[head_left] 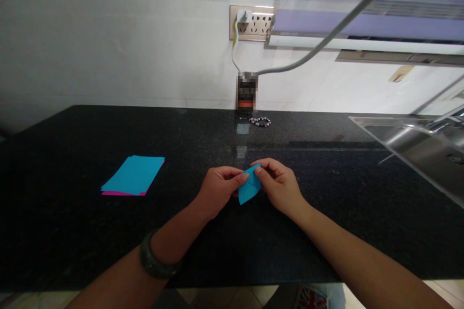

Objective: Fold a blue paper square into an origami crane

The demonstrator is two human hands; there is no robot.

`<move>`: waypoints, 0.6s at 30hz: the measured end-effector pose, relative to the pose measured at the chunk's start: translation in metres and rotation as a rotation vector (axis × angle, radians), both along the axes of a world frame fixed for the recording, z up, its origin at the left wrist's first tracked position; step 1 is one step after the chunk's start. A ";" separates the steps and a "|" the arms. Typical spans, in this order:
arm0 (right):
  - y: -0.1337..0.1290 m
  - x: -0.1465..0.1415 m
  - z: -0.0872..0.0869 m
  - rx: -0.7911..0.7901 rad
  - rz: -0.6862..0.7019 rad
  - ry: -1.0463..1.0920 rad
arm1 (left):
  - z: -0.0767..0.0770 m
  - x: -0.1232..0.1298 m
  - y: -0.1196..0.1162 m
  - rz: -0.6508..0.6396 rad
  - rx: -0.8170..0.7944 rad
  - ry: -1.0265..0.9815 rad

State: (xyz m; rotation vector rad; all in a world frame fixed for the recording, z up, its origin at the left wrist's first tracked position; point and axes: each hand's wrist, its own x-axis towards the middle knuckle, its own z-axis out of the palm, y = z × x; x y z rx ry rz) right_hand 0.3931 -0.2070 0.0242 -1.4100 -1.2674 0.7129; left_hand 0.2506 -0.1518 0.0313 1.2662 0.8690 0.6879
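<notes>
Between my two hands is a small folded piece of blue paper (249, 188), held just above the dark countertop. My left hand (224, 186) pinches its left edge, thumb on top and fingers behind. On the other side my right hand (278, 184) grips the upper right corner, with the thumb pressed on the front. The paper tapers to a point at its lower end, and the fingers behind it are partly hidden. A stack of square paper sheets (134, 175), blue on top with magenta showing beneath, lies to the left of my hands.
The black speckled countertop (174, 236) runs back to a white wall. Against the wall stands a phone-like device (247, 92) with a beaded strap (261, 121). A cable (311, 53) rises from there, below a wall socket (253, 23). A steel sink (427, 154) is at right.
</notes>
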 end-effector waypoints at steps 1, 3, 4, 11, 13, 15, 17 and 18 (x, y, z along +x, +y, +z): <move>0.000 0.000 0.000 -0.002 0.000 -0.003 | 0.000 0.000 0.000 0.003 0.004 0.003; 0.000 0.001 0.000 -0.004 0.000 -0.014 | 0.000 -0.001 0.000 0.007 0.016 0.006; 0.000 0.001 0.000 -0.004 0.001 -0.018 | 0.000 -0.001 0.000 0.009 0.021 0.006; 0.000 0.002 0.001 -0.025 0.012 -0.029 | 0.002 -0.001 -0.001 0.019 0.046 0.030; 0.000 0.003 0.002 -0.028 0.022 -0.033 | 0.003 -0.001 0.000 0.029 0.060 0.047; 0.000 0.004 0.003 0.003 0.019 -0.083 | 0.002 -0.001 0.000 0.014 0.083 0.069; 0.001 0.005 0.005 0.069 0.031 -0.192 | 0.000 -0.002 0.001 -0.031 0.127 0.088; 0.001 0.006 0.005 0.101 0.055 -0.257 | -0.001 -0.002 0.001 -0.055 0.155 0.095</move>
